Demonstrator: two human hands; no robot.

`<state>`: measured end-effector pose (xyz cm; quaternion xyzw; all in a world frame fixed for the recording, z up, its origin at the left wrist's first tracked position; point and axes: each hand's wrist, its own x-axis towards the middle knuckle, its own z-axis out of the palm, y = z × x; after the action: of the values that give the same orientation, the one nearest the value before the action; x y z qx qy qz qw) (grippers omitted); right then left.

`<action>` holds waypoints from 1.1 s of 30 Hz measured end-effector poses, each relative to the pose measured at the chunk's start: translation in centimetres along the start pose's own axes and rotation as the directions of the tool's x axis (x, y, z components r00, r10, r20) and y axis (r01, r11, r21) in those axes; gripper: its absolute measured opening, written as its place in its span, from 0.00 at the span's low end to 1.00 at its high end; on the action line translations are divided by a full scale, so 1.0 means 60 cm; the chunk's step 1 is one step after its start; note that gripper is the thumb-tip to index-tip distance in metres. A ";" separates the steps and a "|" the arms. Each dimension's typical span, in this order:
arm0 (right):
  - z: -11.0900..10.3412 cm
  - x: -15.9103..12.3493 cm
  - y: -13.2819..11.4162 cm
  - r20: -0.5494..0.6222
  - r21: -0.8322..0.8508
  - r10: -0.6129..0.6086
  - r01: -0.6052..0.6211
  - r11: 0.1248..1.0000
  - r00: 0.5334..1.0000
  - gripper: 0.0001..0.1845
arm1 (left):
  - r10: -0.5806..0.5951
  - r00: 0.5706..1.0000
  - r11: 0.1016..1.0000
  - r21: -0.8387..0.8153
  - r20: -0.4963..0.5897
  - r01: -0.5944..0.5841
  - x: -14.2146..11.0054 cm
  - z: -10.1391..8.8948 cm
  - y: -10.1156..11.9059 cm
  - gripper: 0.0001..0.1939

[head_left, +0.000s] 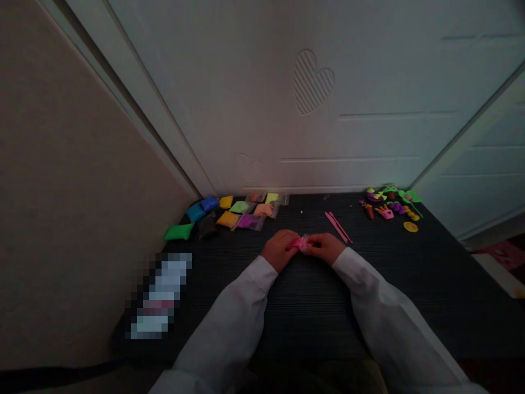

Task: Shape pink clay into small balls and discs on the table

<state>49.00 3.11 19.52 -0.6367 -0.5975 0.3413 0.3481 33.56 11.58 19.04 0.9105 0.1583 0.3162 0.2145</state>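
Note:
Both hands meet over the middle of the dark table, gripping a small clear packet of pink modelling clay [304, 244]. My left hand [280, 249] has its fingers closed on the packet's left side. From the right, my right hand [327, 247] pinches the other side. Much of the packet is covered by my fingers. Just beyond my right hand lie two slim pink modelling tools [338, 227], side by side on the tabletop.
Several coloured clay packets [228, 219] lie at the back left. Small finished clay figures [385, 211] cluster at the back right, near a yellow disc [410, 226]. A pixelated bright screen [159, 295] rests at the left edge. A white panel with hearts [314, 82] stands behind the table [311, 306].

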 end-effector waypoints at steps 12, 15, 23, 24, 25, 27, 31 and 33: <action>-0.038 -0.005 0.010 -0.095 0.482 0.098 -0.040 0.875 0.991 0.14 | -0.123 0.992 0.992 -0.017 -0.035 0.123 0.005 -0.015 -0.004 0.11; -0.064 -0.015 0.009 -0.267 0.607 0.127 0.065 0.792 0.955 0.13 | -0.158 0.985 0.987 0.010 -0.062 0.159 0.003 -0.023 -0.015 0.11; -0.063 -0.014 -0.006 -0.386 0.799 0.317 0.143 0.584 0.866 0.08 | -0.123 0.991 0.992 0.011 -0.060 0.124 0.007 -0.021 -0.008 0.10; -0.052 -0.011 -0.008 -0.374 0.786 0.309 0.122 0.606 0.874 0.11 | -0.119 0.991 0.993 0.009 -0.053 0.119 0.007 -0.020 -0.006 0.10; -0.041 -0.008 -0.010 -0.364 0.752 0.290 0.096 0.652 0.885 0.15 | -0.115 0.992 0.993 0.008 -0.047 0.116 0.007 -0.019 -0.005 0.10; -0.020 -0.005 -0.013 -0.339 0.410 0.143 0.009 0.912 0.930 0.16 | -0.114 0.993 0.993 0.003 -0.042 0.114 0.007 -0.018 -0.004 0.10; 0.003 -0.007 -0.016 -0.247 -0.042 0.000 -0.010 0.999 0.969 0.14 | -0.100 0.994 0.995 -0.011 -0.034 0.100 0.005 -0.015 -0.008 0.09; 0.007 -0.007 -0.017 -0.253 -0.031 -0.002 -0.006 1.000 0.968 0.12 | -0.071 0.997 0.997 -0.015 -0.018 0.071 0.004 -0.012 -0.008 0.09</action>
<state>48.08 2.73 20.19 -0.6808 -0.5530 0.2484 0.4111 33.19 12.32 19.44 0.8997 0.1903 0.3181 0.2306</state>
